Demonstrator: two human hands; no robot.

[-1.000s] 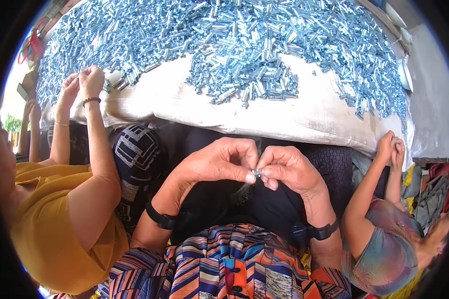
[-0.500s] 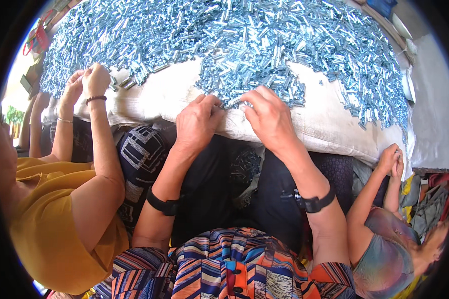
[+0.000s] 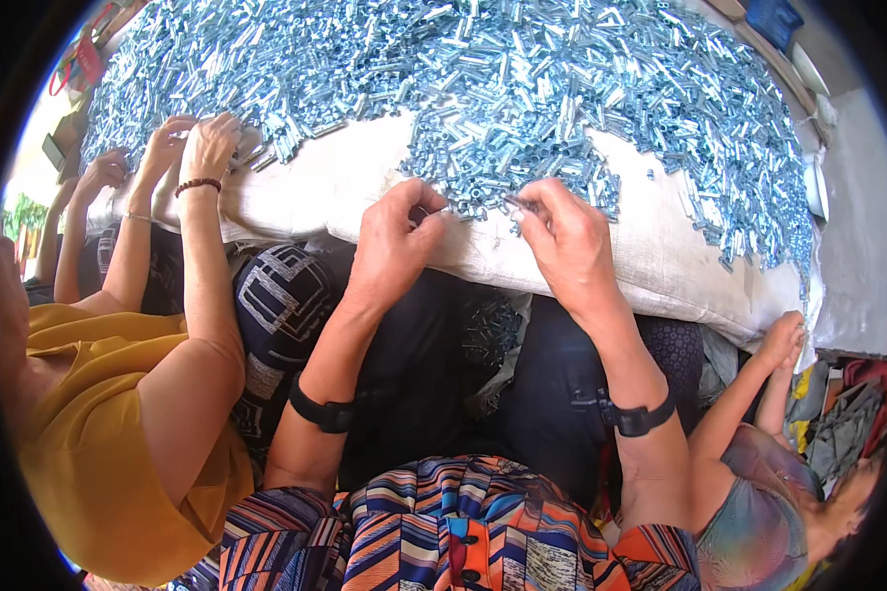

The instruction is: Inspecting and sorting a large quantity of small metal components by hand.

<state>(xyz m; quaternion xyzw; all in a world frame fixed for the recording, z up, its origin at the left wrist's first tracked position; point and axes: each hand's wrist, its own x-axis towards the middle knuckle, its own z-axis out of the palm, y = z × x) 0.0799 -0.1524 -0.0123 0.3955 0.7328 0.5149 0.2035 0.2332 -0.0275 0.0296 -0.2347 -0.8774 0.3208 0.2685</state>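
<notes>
A wide heap of small, shiny blue-silver metal tubes [image 3: 503, 128] covers the far part of a pale cloth-covered surface [image 3: 350, 163]. At the heap's near edge, my left hand [image 3: 399, 236] is closed with thumb and fingers curled together; what lies between its fingertips is hidden. My right hand [image 3: 570, 241] pinches a small metal tube [image 3: 520, 203] between thumb and fingers, just above the near edge of the heap. Loose tubes lie between the two hands.
Below the cloth edge, between my knees, an open bag [image 3: 493, 330] holds more dark tubes. On the left sits a co-worker in a mustard top [image 3: 118, 424], hands at the heap. Another person's hands [image 3: 784, 340] are at the right corner. A blue container [image 3: 774, 20] stands far right.
My hands have moved further apart, the right one shifting to the right. The left co-worker's hands have separated and moved onto the heap's edge. The view has shifted slightly.
</notes>
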